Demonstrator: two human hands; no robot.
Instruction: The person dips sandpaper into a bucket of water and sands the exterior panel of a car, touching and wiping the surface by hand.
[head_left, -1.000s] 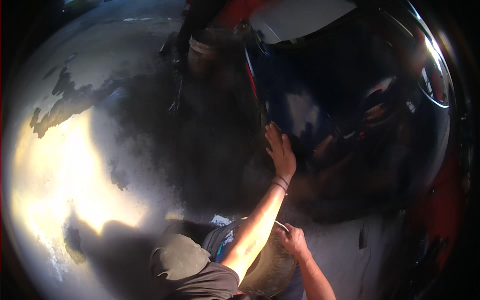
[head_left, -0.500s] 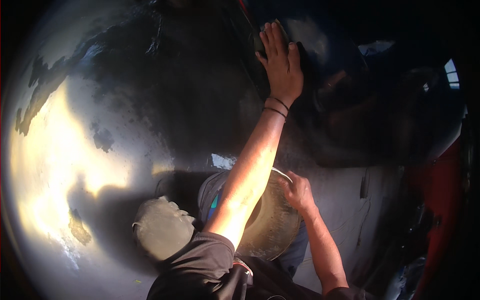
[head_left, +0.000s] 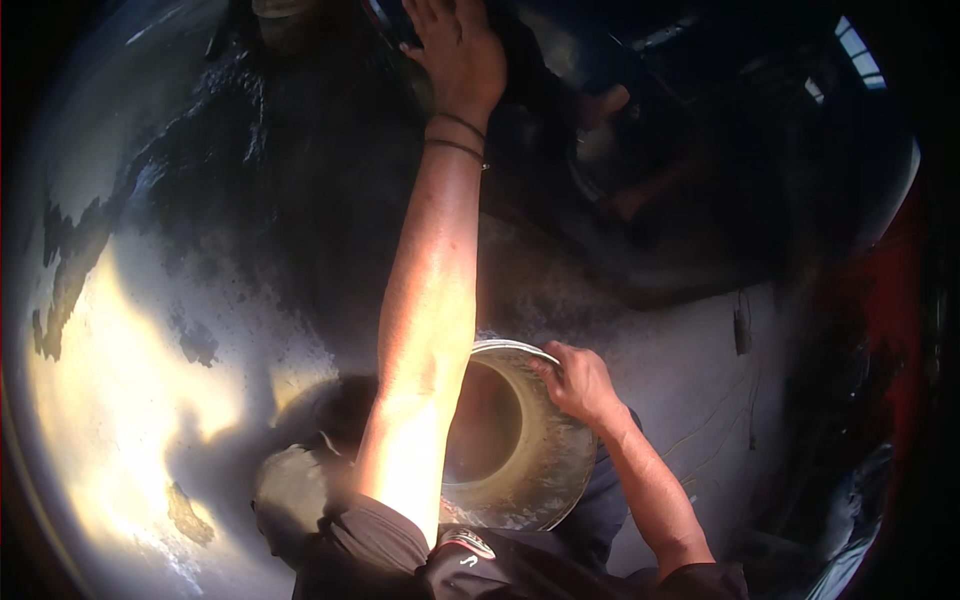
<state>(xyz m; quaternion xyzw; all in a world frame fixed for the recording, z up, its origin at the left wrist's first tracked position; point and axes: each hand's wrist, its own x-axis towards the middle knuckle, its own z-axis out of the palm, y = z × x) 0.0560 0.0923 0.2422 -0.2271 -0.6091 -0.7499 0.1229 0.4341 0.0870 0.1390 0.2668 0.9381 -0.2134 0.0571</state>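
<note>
My left arm reaches up to the top edge of the view. There my left hand (head_left: 458, 55) lies flat, fingers stretched out, against a dark, glossy curved panel (head_left: 700, 210) like a vehicle's body. The fingertips run out of view, and whether anything lies under the palm is hidden. Closer to me, my right hand (head_left: 582, 382) is closed over the pale rim of a worn, stained bucket (head_left: 560, 460). The bucket tilts with its mouth in view, and its inside looks brownish and shadowed. My left forearm covers part of its left side.
Wet dark patches spread over the grey floor (head_left: 240, 290), with bright sunlight at the left. A pale rounded thing (head_left: 290, 490), its kind unclear, sits by my left upper arm. Thin cords (head_left: 700, 430) lie on the floor at right, near a red surface (head_left: 900, 290).
My left hand has moved up and left in the view, partly past the top edge. The view has shifted, and more of the bucket's mouth shows. My right hand still grips the rim.
</note>
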